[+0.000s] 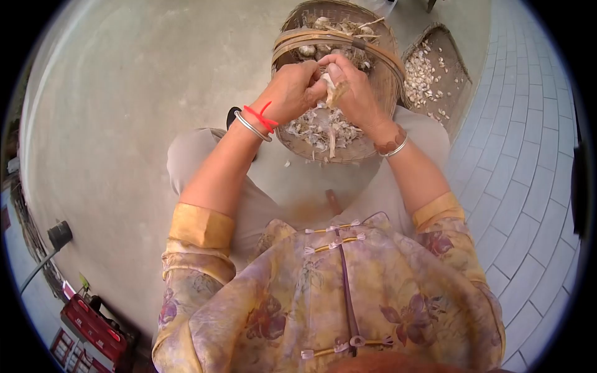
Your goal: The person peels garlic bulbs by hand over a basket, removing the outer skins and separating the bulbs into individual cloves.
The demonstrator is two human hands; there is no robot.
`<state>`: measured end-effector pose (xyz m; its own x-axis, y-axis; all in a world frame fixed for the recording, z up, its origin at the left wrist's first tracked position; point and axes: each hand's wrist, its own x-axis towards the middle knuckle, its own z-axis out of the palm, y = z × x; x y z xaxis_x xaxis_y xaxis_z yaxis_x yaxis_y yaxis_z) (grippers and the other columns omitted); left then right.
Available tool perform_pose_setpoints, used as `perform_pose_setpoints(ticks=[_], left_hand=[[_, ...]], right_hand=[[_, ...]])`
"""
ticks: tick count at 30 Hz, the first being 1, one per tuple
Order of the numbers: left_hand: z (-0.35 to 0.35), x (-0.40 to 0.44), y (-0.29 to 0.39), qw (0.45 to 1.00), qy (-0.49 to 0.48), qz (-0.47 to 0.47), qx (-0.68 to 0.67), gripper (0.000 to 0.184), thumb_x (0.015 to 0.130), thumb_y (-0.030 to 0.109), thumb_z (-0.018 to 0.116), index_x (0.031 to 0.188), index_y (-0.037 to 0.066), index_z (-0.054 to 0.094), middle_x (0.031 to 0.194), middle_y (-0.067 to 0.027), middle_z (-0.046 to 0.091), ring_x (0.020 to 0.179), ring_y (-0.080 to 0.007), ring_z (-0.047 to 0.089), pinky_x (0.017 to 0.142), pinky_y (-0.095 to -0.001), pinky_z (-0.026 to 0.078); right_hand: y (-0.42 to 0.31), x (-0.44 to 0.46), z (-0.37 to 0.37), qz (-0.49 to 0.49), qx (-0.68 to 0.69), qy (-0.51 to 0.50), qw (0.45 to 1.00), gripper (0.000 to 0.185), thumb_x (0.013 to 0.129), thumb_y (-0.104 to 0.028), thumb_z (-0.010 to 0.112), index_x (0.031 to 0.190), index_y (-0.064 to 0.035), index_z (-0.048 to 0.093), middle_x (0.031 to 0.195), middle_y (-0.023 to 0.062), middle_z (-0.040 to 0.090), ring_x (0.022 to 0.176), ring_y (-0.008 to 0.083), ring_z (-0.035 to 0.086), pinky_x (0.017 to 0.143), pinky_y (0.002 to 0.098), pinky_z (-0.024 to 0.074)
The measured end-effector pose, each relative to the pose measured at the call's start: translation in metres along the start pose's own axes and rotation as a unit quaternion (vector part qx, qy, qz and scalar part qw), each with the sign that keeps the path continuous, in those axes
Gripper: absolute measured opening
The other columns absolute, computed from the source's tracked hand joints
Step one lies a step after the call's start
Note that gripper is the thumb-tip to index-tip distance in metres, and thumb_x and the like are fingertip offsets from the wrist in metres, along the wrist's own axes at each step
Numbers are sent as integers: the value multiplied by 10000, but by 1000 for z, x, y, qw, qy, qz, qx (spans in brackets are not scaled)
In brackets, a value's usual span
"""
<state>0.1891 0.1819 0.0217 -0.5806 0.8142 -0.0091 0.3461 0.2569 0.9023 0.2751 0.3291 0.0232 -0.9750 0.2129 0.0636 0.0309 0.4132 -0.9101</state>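
Both hands meet over a round woven basket [388,81] with an arched bamboo handle [298,38]. My left hand [292,90] is closed, its thumb and fingertips pinching at a garlic bulb [331,87]. From the other side my right hand [356,93] grips the same bulb, thumb on top, with dry papery skin hanging below. Fingers cover part of the bulb. Whole garlic bulbs [323,48] with dry stalks lie in the far half of the basket. Loose garlic skins [320,132] and a stalk piece [333,140] fill the near part.
Right of the basket, a woven scoop-shaped tray [457,68] holds many loose garlic cloves [420,78]. Grey tiles [510,155] run along the right, concrete floor [124,105] along the left. A red box [93,323] stands at lower left, near a dark object on a pole [60,235].
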Motion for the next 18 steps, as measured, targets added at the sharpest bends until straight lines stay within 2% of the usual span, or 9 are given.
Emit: perform_pose_setpoints(ticks=[1,2,3,6,8,11,13,15,18], left_hand=[[2,1,-3,996,30,50,65,175,880,147,571,836,-21,546,669,-132,584,585,-216,572,560,-339,470],[5,0,-6,993,52,96,51,163,869,140,553,850,-23,547,676,-165,575,559,-264,520,565,-363,443],[5,-1,-4,993,53,93,49,163,869,140,553,850,-23,547,676,-165,575,559,-264,520,565,-363,443],[2,-3,1,992,54,82,76,192,897,173,556,877,-17,550,673,-133,582,560,-220,502,557,-343,437],[-4,-4,6,1000,6,13,-2,236,923,217,558,906,-18,546,657,-102,575,561,-182,486,550,-336,427],[-8,-6,8,997,-30,0,-65,272,934,257,564,939,-13,539,638,-79,555,563,-159,482,537,-330,413],[-9,-5,5,999,-37,25,-15,269,936,259,553,959,-8,533,629,-74,543,559,-159,480,529,-324,406],[-8,-5,7,996,-29,67,48,378,867,209,541,1130,-62,560,700,-219,613,662,-348,627,642,-399,492],[-10,-6,12,995,-84,23,40,480,845,189,540,1256,-57,505,745,-249,608,713,-399,625,678,-426,488]], right_hand=[[-2,0,-1,12,-12,0,1000,309,977,-257,392,1067,-11,557,817,164,625,770,298,625,725,375,477],[-4,0,-1,2,-19,5,1000,310,978,-264,391,1067,-20,561,826,160,631,784,305,631,731,376,479],[-4,0,-2,4,-20,2,1000,310,978,-264,391,1067,-20,561,826,160,631,784,305,631,731,376,479],[0,2,-5,-17,-28,6,999,308,979,-268,392,1081,-31,561,836,162,636,801,314,636,733,377,480],[0,2,-9,-24,-13,-1,1000,313,982,-270,399,1126,-40,553,823,155,622,772,294,624,737,371,479],[-4,2,-14,-65,-25,-42,997,341,984,-273,405,1214,-50,522,809,128,610,748,258,604,739,362,476],[0,1,-11,-83,-12,-45,995,356,985,-275,407,1245,-52,504,830,120,607,760,244,594,744,355,473],[3,2,-9,-102,1,-47,994,375,985,-277,409,1276,-54,486,851,112,604,772,229,584,750,349,470],[8,3,-7,-112,16,-63,992,402,987,-284,408,1311,-52,463,931,115,601,856,222,585,798,338,461]])
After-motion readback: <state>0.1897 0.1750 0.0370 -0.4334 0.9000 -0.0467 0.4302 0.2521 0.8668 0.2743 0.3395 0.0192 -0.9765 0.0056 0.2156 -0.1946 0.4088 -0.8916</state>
